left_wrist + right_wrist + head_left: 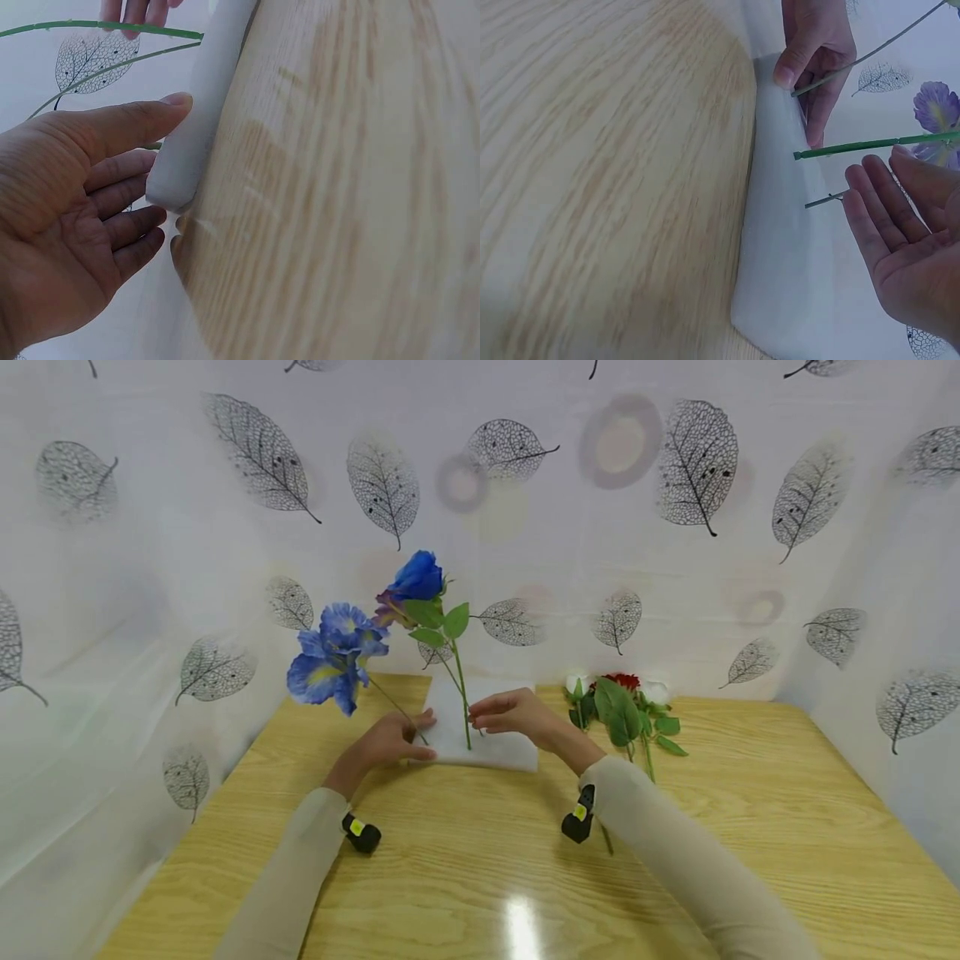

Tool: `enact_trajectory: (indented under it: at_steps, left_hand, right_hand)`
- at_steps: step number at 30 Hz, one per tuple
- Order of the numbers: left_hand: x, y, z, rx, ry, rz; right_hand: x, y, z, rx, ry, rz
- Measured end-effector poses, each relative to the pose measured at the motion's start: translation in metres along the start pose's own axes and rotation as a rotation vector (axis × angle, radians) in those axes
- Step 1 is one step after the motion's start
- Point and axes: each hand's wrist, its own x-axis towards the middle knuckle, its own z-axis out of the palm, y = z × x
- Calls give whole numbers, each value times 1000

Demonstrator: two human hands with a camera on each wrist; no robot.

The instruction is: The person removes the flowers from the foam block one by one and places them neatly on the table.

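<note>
In the head view, my left hand (386, 745) holds the left end of a white foam slab (506, 745). Its thumb lies over the front edge and its fingers are at the side. Beside it rises the thin stem of a blue iris (330, 664), leaning left. A blue rose (417, 577) with green leaves has its thick green stem (847, 148) meeting the slab near the middle. My right hand (513, 718) is at that stem, fingers fairly straight, fingertips close against it. A purplish flower (390, 610) is partly hidden behind the rose; a thinner stem (821, 201) stands nearby.
Right of the slab lie a red flower (624, 680), white flowers (654, 692) and green leaves (621, 714), their stems partly under my right forearm. The wooden table (450, 843) meets a leaf-patterned curtain (547, 552) at the back and sides.
</note>
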Motion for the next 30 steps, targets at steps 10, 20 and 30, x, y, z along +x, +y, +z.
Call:
enact_trajectory:
  at_steps: [10, 20, 30]
  left_hand:
    - [0, 0, 0, -13, -3, 5]
    - [-1, 1, -1, -25, -12, 11]
    - [0, -2, -1, -29, -13, 0]
  right_hand:
    - [15, 1, 4, 13, -54, -5]
    - [22, 4, 7, 32, -75, 9]
    - [24, 6, 10, 41, -52, 41]
